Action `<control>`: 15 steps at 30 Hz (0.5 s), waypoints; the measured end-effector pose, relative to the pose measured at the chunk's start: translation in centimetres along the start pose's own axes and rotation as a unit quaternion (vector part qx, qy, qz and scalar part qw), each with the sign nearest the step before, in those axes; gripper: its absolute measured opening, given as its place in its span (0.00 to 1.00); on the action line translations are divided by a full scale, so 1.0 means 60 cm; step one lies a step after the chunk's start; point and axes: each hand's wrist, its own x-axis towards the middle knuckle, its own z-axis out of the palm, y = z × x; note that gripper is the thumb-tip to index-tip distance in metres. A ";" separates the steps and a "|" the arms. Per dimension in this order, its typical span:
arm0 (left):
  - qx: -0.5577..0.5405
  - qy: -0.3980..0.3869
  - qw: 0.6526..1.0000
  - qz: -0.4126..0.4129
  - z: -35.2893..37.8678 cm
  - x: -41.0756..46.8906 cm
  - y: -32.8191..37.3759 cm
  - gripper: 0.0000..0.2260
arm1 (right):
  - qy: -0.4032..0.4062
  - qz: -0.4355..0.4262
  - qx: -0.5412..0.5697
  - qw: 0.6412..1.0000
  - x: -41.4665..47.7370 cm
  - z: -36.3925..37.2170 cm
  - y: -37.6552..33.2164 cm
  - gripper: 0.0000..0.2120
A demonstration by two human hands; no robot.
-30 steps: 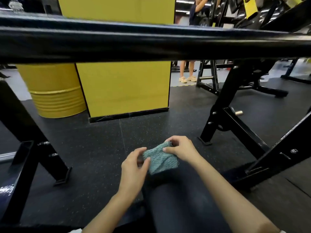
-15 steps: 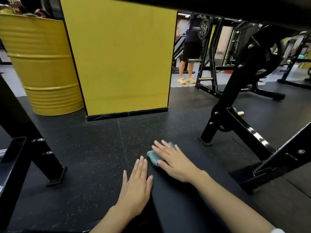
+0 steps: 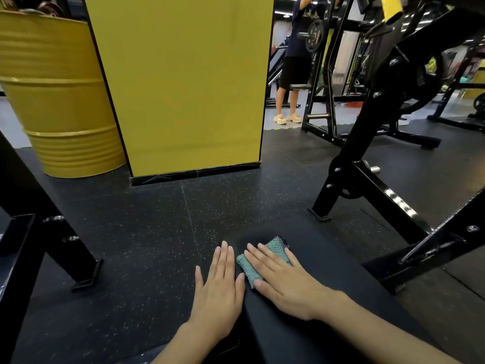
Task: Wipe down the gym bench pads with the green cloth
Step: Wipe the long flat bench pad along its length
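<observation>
Fingers [image 3: 256,254]: straight, right hand [image 3: 286,282] pressing cloth [image 3: 277,249] flat onto pad [image 3: 328,285], gripping nothing.
Left hand [image 3: 217,290]: flat, fingers straight, at pad's edge.
Cloth: soft, light, likely bunches; press from above.

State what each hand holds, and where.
Nothing is gripped. The right hand presses flat on the middle of the green cloth; the left hand lies flat beside it.
</observation>
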 end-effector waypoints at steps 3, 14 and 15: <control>0.003 -0.002 1.000 -0.007 0.001 0.001 0.001 0.38 | 0.001 0.000 0.026 1.000 0.043 -0.011 0.004 0.25; 0.011 -0.009 1.000 -0.021 0.000 0.002 0.003 0.42 | 0.025 0.047 0.061 0.997 0.174 -0.024 -0.003 0.23; 0.011 -0.010 1.000 -0.024 -0.001 0.001 0.003 0.42 | 0.026 0.040 0.060 0.997 0.162 -0.022 -0.002 0.23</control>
